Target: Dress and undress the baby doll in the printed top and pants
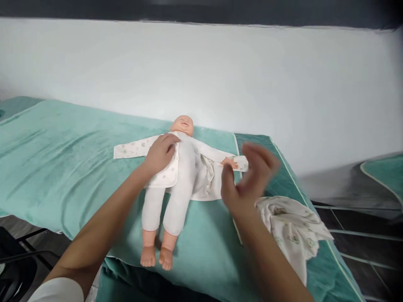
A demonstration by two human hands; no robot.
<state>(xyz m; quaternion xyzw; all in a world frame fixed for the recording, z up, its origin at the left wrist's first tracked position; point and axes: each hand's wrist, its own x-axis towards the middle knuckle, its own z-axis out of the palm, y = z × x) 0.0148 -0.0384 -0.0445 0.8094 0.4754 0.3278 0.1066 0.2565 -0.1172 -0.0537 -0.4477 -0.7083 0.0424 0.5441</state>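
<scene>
A baby doll (185, 167) lies on its back on the green-covered bed, head toward the wall. A white printed baby shirt (163, 178) is around it: one front panel covers one side of the chest, and that sleeve (132, 149) stretches out to the left. The other panel (209, 180) lies spread beside the body, with its sleeve under the doll's bare-handed arm. My left hand (162, 153) rests on the covered chest, fingers laid over the shirt. Above the doll's outstretched hand, my right hand (248, 178) is raised and blurred, thumb and fingers apart, holding nothing.
A crumpled white printed cloth (292, 230) lies at the right on the green bed cover (78, 167). The white wall (201, 75) rises behind the bed. Part of a black chair (15, 264) is at the lower left; another green-covered surface (385, 176) is at the far right.
</scene>
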